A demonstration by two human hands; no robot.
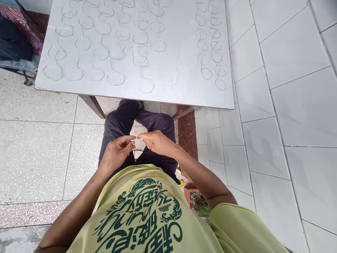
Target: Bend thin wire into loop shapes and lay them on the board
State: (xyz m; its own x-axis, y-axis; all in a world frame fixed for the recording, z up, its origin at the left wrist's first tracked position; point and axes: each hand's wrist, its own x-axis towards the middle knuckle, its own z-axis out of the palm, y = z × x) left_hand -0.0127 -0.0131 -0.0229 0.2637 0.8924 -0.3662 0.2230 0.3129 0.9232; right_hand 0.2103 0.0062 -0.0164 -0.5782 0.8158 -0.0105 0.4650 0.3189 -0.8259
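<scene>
My left hand (117, 151) and my right hand (157, 142) meet over my lap, just below the near edge of a white tabletop (173, 66). Both have their fingers curled into a pinch, fingertips almost touching. A thin wire (139, 151) seems to run between and under them, though it is too fine to make out clearly. On the tabletop lie several bent wire hooks (116, 75) in rows on the left, and a second column of wire loops (210, 45) on the right.
The table stands on dark wooden legs (92, 105) over a speckled tile floor. A white tiled wall or floor (284, 105) runs along the right. A dark cart with fabric (15, 38) sits at the far left. My dark trousers (123, 119) reach under the table.
</scene>
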